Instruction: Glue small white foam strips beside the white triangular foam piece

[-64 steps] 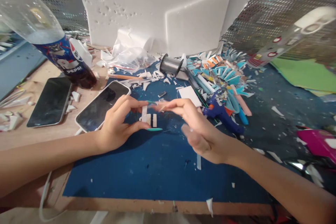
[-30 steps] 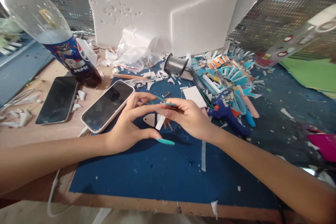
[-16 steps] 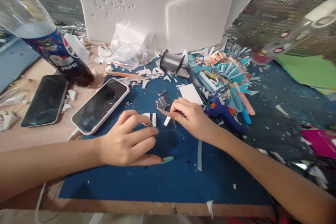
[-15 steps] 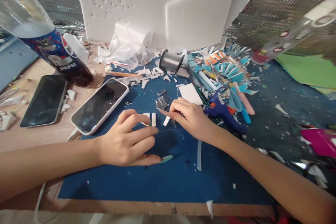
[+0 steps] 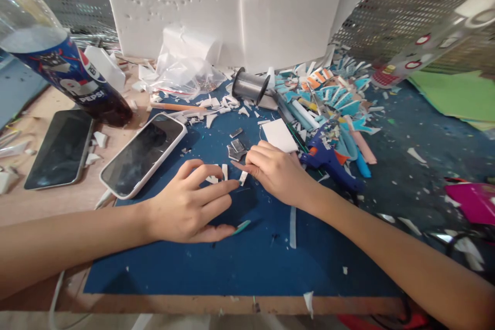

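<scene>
My left hand (image 5: 197,203) hovers over the blue mat (image 5: 185,268), fingers apart, with a long green nail on the little finger side. One fingertip is at a small white strip (image 5: 243,178); another white strip (image 5: 225,171) stands near its index finger. My right hand (image 5: 273,172) has its fingers pressed together just right of these strips; whatever it may hold is hidden. Small dark grey pieces (image 5: 236,150) lie beyond its fingertips. Behind this hand is a white square card (image 5: 279,135).
Two phones (image 5: 144,156) (image 5: 60,148) and a Pepsi bottle (image 5: 83,82) are at the left. A spool (image 5: 250,86), plastic bag (image 5: 185,75) and scraps lie behind. A blue glue gun (image 5: 332,162) is right of my right hand; green sheets (image 5: 456,95) lie far right.
A finger of my left hand has extended right to the white strip beside my right hand. My right hand keeps nearly the same pose. The view has shifted slightly.
</scene>
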Tool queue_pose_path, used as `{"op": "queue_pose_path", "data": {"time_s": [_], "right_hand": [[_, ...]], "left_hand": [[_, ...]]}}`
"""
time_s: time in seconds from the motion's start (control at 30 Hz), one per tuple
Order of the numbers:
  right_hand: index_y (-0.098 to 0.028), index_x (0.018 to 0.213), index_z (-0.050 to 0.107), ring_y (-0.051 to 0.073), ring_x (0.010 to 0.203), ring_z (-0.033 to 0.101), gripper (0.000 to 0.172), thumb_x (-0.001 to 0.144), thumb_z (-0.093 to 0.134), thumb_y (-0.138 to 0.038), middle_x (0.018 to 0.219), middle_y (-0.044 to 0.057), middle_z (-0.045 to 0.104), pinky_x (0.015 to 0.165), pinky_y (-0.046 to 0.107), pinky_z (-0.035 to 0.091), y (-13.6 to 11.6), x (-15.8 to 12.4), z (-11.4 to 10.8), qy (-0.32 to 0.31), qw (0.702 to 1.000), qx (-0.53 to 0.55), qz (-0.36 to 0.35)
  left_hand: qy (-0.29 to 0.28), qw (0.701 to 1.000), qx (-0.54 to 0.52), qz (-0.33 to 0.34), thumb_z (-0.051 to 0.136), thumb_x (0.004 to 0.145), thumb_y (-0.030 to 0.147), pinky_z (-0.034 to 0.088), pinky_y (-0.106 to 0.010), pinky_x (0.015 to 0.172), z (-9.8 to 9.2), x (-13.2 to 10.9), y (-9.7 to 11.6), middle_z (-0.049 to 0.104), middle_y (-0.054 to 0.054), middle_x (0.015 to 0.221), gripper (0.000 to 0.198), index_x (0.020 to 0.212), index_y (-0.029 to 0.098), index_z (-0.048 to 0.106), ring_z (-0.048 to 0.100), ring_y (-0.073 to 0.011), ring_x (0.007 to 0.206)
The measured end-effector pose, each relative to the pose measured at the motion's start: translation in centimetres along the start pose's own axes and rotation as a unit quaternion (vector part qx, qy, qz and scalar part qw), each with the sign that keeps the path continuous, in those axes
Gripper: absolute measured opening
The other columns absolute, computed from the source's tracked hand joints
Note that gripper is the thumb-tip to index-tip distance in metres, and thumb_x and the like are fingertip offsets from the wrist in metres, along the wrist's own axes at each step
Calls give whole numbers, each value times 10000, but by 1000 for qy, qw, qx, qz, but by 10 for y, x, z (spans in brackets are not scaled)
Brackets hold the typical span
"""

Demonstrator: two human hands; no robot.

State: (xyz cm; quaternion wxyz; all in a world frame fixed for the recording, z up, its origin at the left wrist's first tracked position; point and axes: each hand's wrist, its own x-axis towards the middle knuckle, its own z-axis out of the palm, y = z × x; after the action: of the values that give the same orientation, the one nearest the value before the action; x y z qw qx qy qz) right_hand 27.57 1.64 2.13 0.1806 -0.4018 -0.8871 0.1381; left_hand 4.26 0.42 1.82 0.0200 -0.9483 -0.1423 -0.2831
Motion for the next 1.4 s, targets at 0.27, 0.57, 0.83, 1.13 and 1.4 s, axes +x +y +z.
{"op": "queue_pose_path", "data": {"time_s": [0.27,0.57,0.83,1.13,1.4], "right_hand": [[-222,775,398,201,723,435,276,1036,333,-284,704,24,458,685,337,362,3,-1,-10,56,998,23,34],[-201,1091,481,210,803,482,332,823,640,-313,860,33,485,709,339,415,9,-16,-19,8,997,74,36],[-196,1093,474,217,814,470,409,774,683,-342,872,37,478,719,351,422,7,-16,-16,-25,994,90,52],[-204,1040,503,214,796,467,356,760,680,-331,834,22,471,724,350,394,11,-16,-10,-30,994,88,60],[-197,1052,509,216,797,466,337,799,664,-356,841,28,478,718,354,396,9,-15,-15,-57,992,91,69]], "left_hand": [[-10,1000,-9,-8,497,961,388,389,-405,767,1,0,-1,764,-69,1070,292,810,160,600,597,-278,927],[-11,1000,-22,-15,505,932,299,404,-408,779,0,1,-2,761,-66,1080,224,806,151,615,596,-273,929],[-2,999,-36,-28,493,891,245,409,-408,761,-1,2,-2,762,-72,1067,171,808,157,615,597,-277,927],[-2,997,-61,-48,496,865,208,413,-435,792,5,-5,-1,740,-91,1103,99,843,170,585,580,-302,991],[6,988,-98,-118,530,929,210,469,-462,856,0,-9,-8,604,-186,1170,237,1135,150,431,544,-287,1025]]}}
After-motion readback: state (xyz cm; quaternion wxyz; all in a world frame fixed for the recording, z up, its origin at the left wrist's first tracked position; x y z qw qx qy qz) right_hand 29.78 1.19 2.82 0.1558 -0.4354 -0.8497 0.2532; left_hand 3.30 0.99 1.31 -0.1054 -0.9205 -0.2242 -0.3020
